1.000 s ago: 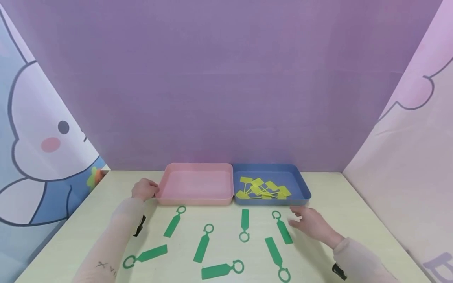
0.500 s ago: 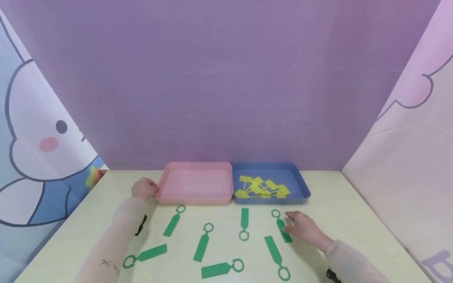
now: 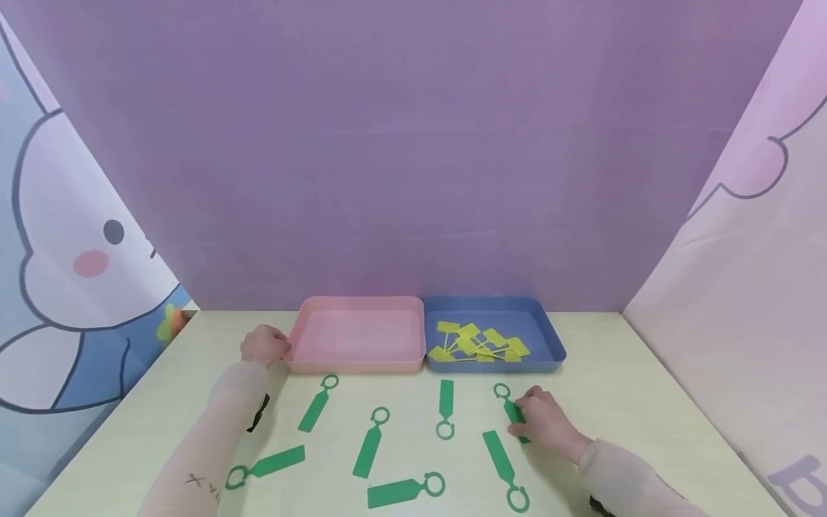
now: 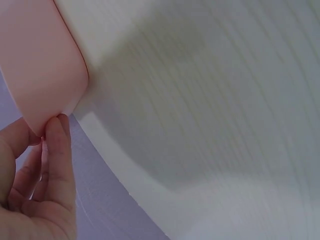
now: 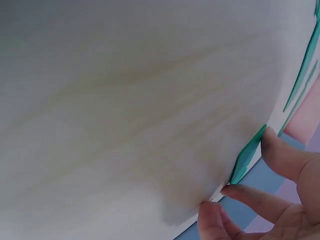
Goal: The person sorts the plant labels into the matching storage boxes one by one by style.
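My left hand pinches the left side of the pink tray; in the left wrist view thumb and fingertips meet at the tray's rim. My right hand is at the rightmost green tag, a flat strip with a ring at its far end. In the right wrist view the thumb and index fingertip lie against opposite edges of that tag, pinching it close over the table. The hand covers part of the strip in the head view.
Several other green ring tags lie spread over the pale table. Right beside the pink tray stands a blue tray with several yellow tags in it. A purple panel rises behind both trays.
My right hand has moved left and slightly down onto the rightmost green tag, its thumb and fingers closing on the strip. The left hand has stayed at the pink tray.
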`<state>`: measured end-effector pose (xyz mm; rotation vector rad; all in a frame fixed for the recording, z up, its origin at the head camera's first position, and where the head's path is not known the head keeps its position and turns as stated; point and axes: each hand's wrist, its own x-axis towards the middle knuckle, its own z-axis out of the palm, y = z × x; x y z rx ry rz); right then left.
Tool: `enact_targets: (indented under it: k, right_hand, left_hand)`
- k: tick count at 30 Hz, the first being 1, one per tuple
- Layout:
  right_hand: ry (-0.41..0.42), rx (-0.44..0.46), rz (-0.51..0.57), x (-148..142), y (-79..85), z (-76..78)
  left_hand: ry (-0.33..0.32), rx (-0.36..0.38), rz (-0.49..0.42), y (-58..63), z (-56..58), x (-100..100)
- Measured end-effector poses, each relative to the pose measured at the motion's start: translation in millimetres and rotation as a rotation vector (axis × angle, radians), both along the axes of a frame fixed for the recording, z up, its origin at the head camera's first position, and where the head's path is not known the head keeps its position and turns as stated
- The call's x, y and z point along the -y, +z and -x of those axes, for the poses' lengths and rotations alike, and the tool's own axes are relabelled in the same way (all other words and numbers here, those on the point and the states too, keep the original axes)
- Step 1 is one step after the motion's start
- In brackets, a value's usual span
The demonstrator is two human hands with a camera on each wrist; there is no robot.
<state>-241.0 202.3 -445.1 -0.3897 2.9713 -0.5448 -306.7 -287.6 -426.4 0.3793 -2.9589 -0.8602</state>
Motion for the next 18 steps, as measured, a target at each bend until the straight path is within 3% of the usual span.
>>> enact_targets:
  k: [5,12,18]
  right_hand:
    - [0.038,-0.049,0.009,2,-2.6,-4.7]
    - [0.094,-0.185,-0.085,6,-4.7,-11.6]
    - [0.108,-0.201,-0.126,8,-1.4,-13.7]
  left_hand:
    - [-0.004,0.000,0.013,-1.9,0.6,1]
    - [0.005,-0.002,0.003,-2.6,0.2,1]
    - [0.025,-0.013,0.001,-0.2,-2.3,-3]
